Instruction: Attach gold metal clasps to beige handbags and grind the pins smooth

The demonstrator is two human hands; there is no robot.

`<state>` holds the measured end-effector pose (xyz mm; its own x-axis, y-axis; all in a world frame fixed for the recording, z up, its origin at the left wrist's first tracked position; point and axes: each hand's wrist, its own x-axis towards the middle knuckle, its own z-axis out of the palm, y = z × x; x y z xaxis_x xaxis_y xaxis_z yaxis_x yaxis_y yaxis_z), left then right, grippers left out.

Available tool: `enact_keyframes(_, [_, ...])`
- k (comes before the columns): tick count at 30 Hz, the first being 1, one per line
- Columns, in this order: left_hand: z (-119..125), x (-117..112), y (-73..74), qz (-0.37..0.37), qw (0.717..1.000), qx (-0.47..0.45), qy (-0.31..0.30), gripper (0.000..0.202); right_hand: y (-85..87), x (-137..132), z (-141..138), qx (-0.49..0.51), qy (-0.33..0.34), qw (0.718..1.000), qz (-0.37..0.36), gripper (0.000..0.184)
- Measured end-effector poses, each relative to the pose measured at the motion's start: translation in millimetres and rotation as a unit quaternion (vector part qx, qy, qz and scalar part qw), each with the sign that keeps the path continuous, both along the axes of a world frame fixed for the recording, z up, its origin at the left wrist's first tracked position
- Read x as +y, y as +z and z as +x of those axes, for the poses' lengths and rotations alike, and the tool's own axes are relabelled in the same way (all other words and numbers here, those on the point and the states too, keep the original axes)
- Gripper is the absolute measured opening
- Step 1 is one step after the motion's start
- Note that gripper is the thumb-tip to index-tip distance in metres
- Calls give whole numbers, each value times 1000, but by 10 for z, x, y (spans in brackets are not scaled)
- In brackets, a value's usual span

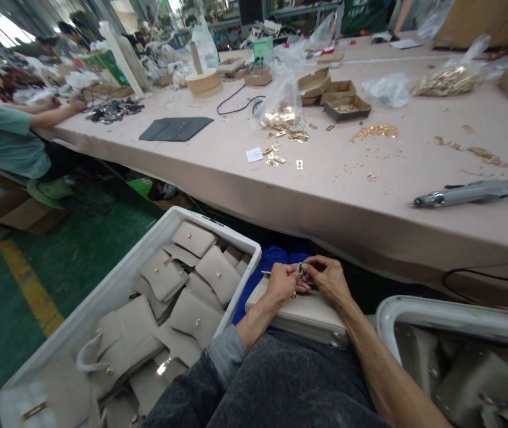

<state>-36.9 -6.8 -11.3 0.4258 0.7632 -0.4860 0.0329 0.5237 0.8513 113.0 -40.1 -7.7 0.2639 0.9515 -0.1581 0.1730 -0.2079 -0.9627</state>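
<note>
A beige handbag (309, 315) lies across my lap, over a blue cloth (248, 297). Above its far edge, a small metal fitting (300, 269) shows between my fingertips. My left hand (281, 282) is closed, pinching the fitting from the left. From the other side my right hand (327, 277) is closed on the same piece with thumb and fingers. Whether the fitting is fixed to the bag is hidden by my fingers. More gold-coloured metal plates (299, 164) lie on the table in front of me.
At my left stands a white bin (236, 235) full of beige bags; another bin (385, 321) with bags is at my right. On the table (236, 184) lie an electric screwdriver (467, 193), tiny gold parts (376, 132) and a dark sheet (176, 129). A co-worker (8, 137) sits far left.
</note>
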Motion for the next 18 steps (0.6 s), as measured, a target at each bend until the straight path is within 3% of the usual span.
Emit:
enact_keyframes(3, [-11,-14,-5,30,999,30,-27,30,10,17,29,-24,37,999,-2,35])
enact_keyframes(6, [-26,-45,82,136,985,85,-61,25,20,33,36,-9,41,999,2,32])
enact_keyframes(9, [-15,-85,230,302,931,191,-75,20,1,44,44,10,29,1000,6,30])
enact_keyframes(11, [11,-104,312,370,889,256,-82,23,-21,49,55,8,29,999,10,29])
enact_keyframes(14, [52,-110,366,394,863,297,-108,26,-35,50,66,-1,34,999,12,29])
enact_keyframes(18, [72,-98,353,386,862,306,-117,26,1,47,87,-6,41,999,10,31])
